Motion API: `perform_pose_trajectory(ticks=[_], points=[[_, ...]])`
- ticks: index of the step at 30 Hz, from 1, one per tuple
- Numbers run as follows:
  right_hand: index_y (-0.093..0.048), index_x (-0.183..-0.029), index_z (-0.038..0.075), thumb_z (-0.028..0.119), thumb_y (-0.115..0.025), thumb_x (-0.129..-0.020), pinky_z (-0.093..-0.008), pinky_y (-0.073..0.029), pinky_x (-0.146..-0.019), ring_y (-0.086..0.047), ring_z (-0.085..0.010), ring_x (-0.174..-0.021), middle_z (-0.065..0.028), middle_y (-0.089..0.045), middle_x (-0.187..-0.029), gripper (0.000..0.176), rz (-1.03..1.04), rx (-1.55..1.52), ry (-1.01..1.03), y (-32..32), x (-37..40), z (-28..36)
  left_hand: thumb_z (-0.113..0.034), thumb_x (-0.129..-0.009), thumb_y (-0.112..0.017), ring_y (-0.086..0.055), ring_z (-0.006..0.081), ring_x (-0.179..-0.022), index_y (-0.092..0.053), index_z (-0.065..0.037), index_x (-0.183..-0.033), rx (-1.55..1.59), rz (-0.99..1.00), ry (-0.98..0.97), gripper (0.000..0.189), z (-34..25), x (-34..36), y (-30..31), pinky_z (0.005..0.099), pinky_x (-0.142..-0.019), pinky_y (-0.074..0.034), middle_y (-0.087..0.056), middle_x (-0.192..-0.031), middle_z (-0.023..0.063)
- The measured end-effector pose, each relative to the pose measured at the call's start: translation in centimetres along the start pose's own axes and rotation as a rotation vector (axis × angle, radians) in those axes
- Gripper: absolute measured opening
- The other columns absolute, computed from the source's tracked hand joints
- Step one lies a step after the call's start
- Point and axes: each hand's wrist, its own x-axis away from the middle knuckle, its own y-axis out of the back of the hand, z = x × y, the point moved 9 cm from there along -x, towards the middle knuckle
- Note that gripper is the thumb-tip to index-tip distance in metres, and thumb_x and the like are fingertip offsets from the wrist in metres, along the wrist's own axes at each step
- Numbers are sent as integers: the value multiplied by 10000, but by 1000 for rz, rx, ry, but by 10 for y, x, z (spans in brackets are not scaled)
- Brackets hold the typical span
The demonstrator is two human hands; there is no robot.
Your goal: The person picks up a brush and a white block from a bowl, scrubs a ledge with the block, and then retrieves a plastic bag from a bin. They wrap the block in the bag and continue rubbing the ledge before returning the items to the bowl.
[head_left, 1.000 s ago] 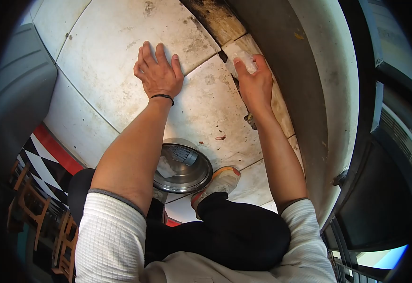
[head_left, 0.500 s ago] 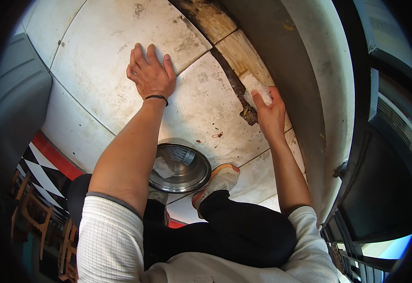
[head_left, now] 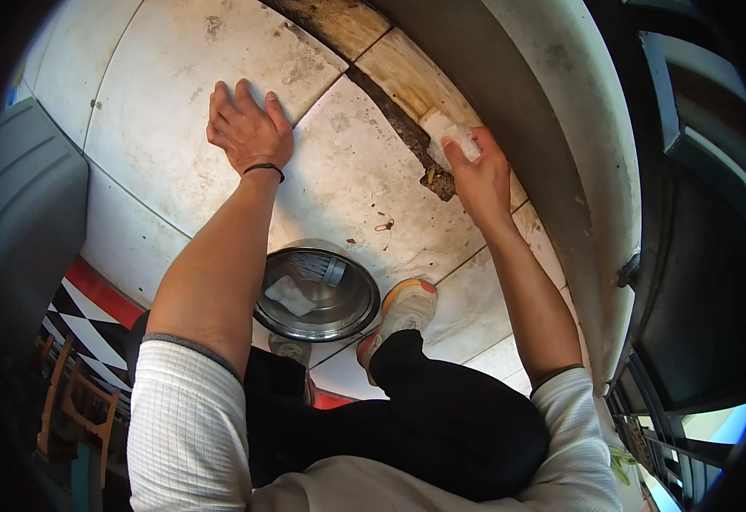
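My left hand point(head_left: 250, 134) rests palm down on the stained white floor tile point(head_left: 351, 175), fingers spread and nothing held. Pinched between the thumb and fingers of my right hand point(head_left: 482, 179) is a whitish, rough-looking sponge point(head_left: 443, 128). It presses against the narrow yellowed tile strip point(head_left: 407, 70) beside the wall. A dark, dirt-filled crack point(head_left: 403, 128) runs along that strip, with the sponge right next to it. Near my feet stands a steel bowl point(head_left: 362, 317) holding a second white piece point(head_left: 289, 296) and a grey brush point(head_left: 332, 271).
A curved grey wall base point(head_left: 522, 102) rises on the right. Small debris point(head_left: 385, 226) lies on the tiles. My shoe point(head_left: 409, 305) is beside the bowl. A grey plastic object point(head_left: 36, 196) and a black-and-white checkered surface point(head_left: 91, 320) are at the left.
The view has shifted, moving most of the scene left and up. My right hand still grips the sponge at the tile strip, and my left hand stays flat on the tile.
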Motion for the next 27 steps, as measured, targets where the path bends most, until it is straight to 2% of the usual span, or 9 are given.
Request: perform_pose_trajectory(ticks=[4, 7, 11, 13, 16, 19, 23, 25, 27], points=[[-577, -1134, 37, 336, -668, -872, -412, -503, -871, -660, -380, -998, -237, -681, -1053, 408, 30, 62, 4, -1, -18, 52, -376, -933, -500, -198, 336, -1410, -434, -93, -1347, -7, 14, -10, 506, 2, -1, -2, 530, -1107, -142, -265, -1509, 182], [-581, -1137, 40, 347, -661, -871, -416, -501, -873, -657, -385, -1000, -241, -682, -1040, 414, 8, 106, 11, 13, -4, 12, -389, -933, -496, -188, 339, -1415, -415, -91, -1359, -8, 18, -3, 526, -1, -5, -4, 532, -1107, -138, -260, -1511, 188], [-580, -1149, 41, 358, -668, -855, -420, -498, -879, -657, -388, -1000, -232, -688, -1034, 442, -3, -37, -79, 10, 5, -11, -406, -935, -488, -178, 337, -1423, -394, -89, -1374, -22, 23, 9, 549, -1, -4, -4, 530, -1109, -134, -249, -1517, 195], [-583, -1156, 39, 359, -674, -847, -418, -501, -877, -662, -384, -989, -220, -693, -1034, 453, -38, -57, -130, -4, -4, 23, -413, -937, -484, -177, 333, -1426, -385, -89, -1382, -25, 26, 7, 559, -2, -4, -4, 528, -1109, -135, -249, -1519, 199], [-605, -1131, 33, 352, -679, -841, -418, -512, -859, -672, -382, -958, -204, -703, -1009, 437, -155, -28, -43, -7, -17, 46, -425, -941, -479, -186, 330, -1427, -385, -86, -1386, -22, 15, 6, 568, -3, -6, -2, 522, -1108, -139, -263, -1517, 204], [-629, -1101, 29, 337, -685, -836, -419, -524, -833, -683, -381, -914, -194, -711, -968, 410, -189, -22, -92, 20, 3, 7, -449, -953, -463, -215, 332, -1420, -395, -79, -1387, -37, 3, 2, 574, -5, -6, 0, 521, -1105, -165, -290, -1512, 205], [-642, -1082, 24, 310, -691, -828, -418, -530, -811, -690, -374, -886, -199, -711, -893, 385, -232, -213, -97, 24, 13, -40, -468, -968, -438, -236, 337, -1407, -392, -91, -1395, -78, 0, -3, 571, -5, -4, -3, 529, -1104, -186, -284, -1517, 190], [-646, -1085, 26, 298, -693, -826, -418, -532, -804, -692, -370, -882, -201, -710, -870, 379, -265, -195, -138, 12, 10, 5, -469, -969, -435, -244, 339, -1401, -391, -96, -1393, -74, 7, -3, 567, -6, -4, -1, 532, -1103, -187, -280, -1518, 187], [-653, -1108, 27, 319, -699, -818, -404, -521, -815, -687, -360, -881, -208, -700, -846, 413, -291, -190, -92, 0, -4, 31, -470, -971, -429, -248, 336, -1397, -387, -97, -1393, -87, 12, 3, 564, -4, -4, -1, 530, -1102, -189, -278, -1519, 183]])
